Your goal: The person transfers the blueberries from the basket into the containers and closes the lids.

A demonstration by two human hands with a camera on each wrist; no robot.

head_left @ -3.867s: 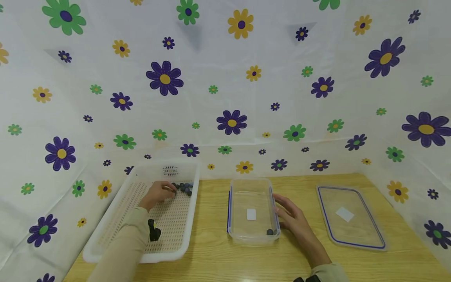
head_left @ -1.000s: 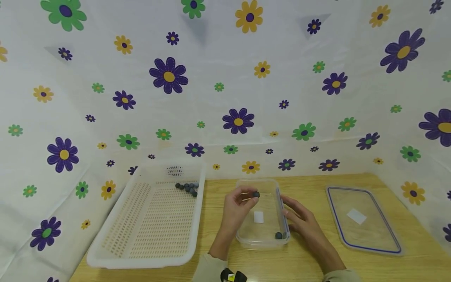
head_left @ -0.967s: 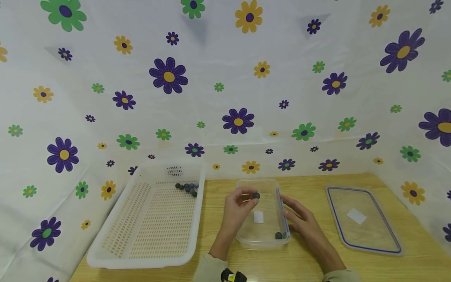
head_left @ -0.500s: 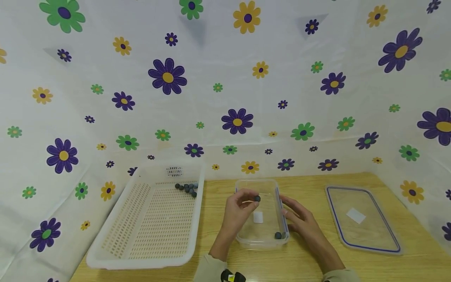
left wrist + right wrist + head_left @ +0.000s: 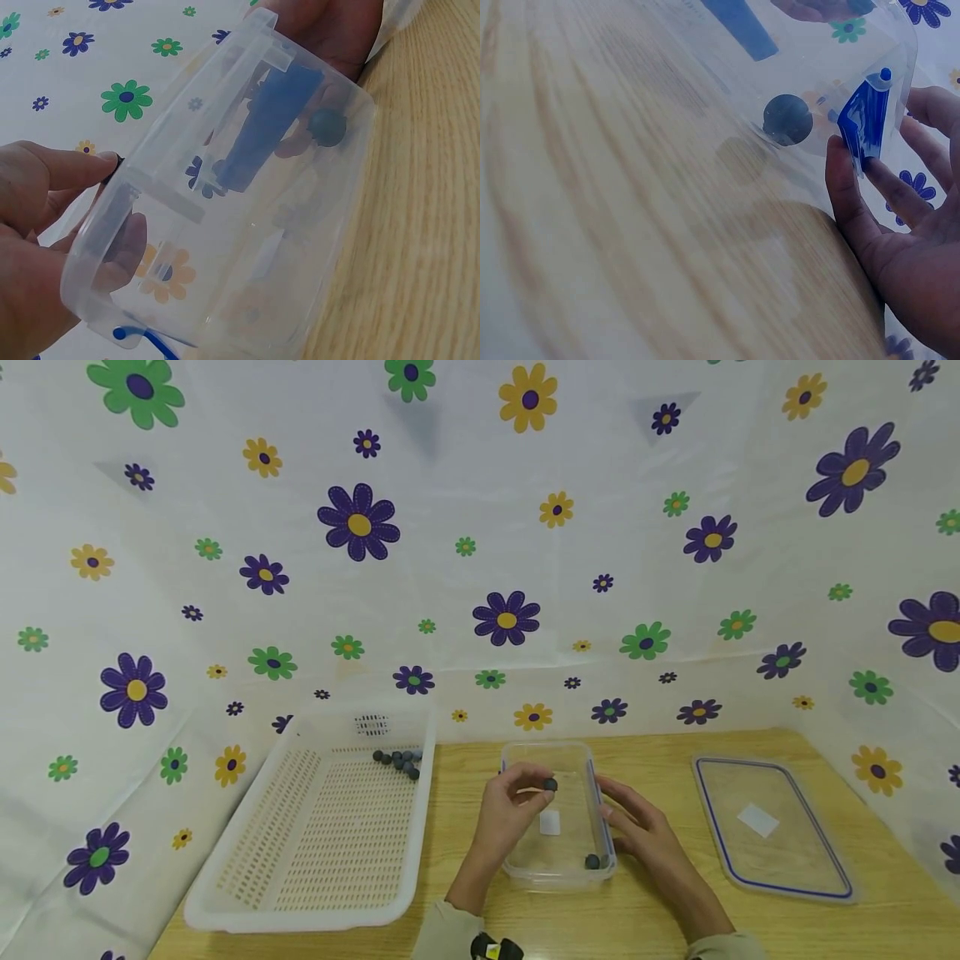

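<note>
In the head view my left hand [image 5: 504,810] pinches a blueberry [image 5: 551,785] between thumb and fingertips, over the clear plastic food container [image 5: 525,875]. The left wrist view shows that hand [image 5: 45,225] at the container's rim. Another dark blueberry [image 5: 592,862] lies inside at the near right corner, and the right wrist view shows the blueberry [image 5: 787,120] through the wall. My right hand [image 5: 648,839] touches the container's right side with lightly bent fingers, by the blue side latch [image 5: 866,116].
A white perforated basket [image 5: 420,852] stands on the left, with several blueberries [image 5: 405,762] in its far right corner. The clear lid [image 5: 780,827] with a blue seal lies to the right on the wooden table [image 5: 637,918]. A flowered cloth [image 5: 435,585] rises behind.
Earlier my left hand was among the blueberries in the basket; it has since carried one right, over the container. In the last second the held blueberry shifts slightly nearer. My right hand stays put.
</note>
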